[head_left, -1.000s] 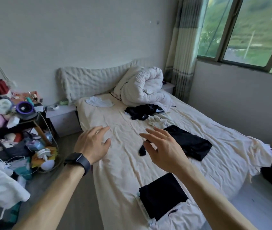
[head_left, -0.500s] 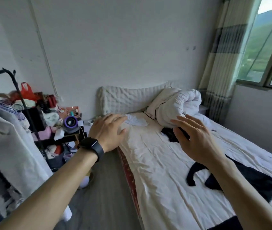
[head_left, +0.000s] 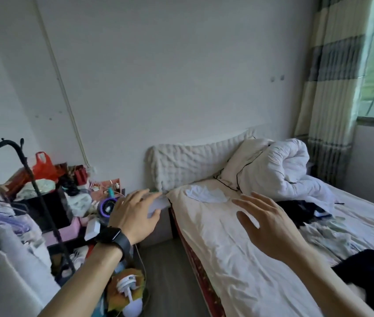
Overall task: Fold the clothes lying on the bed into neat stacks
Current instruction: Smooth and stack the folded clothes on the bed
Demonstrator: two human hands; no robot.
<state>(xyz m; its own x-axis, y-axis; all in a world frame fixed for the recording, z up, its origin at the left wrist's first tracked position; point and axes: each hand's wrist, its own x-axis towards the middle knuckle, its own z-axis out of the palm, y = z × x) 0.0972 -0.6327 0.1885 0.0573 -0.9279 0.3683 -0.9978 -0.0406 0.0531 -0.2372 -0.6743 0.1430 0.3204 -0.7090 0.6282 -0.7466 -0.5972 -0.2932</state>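
Note:
The bed [head_left: 215, 248] with a cream sheet runs from the middle to the right. A small white garment [head_left: 206, 194] lies flat near the headboard. A dark crumpled garment [head_left: 300, 208] sits below the rolled white duvet [head_left: 279, 170]. Another black garment [head_left: 373, 277] shows at the lower right edge. My left hand [head_left: 135, 216], with a black watch on the wrist, hovers open over the gap beside the bed. My right hand [head_left: 270, 227] hovers open above the sheet, fingers spread, holding nothing.
A cluttered shelf [head_left: 78, 202] with a purple fan and red bag stands left of the bed. A black clothes rack [head_left: 21, 179] with hanging garments fills the lower left. A low nightstand [head_left: 161, 223] sits between shelf and bed. Curtain [head_left: 327, 88] and window are on the right.
The view has swung left and upward toward the headboard. Both hands stayed raised and open. The folded black pieces at the foot of the bed have left the view.

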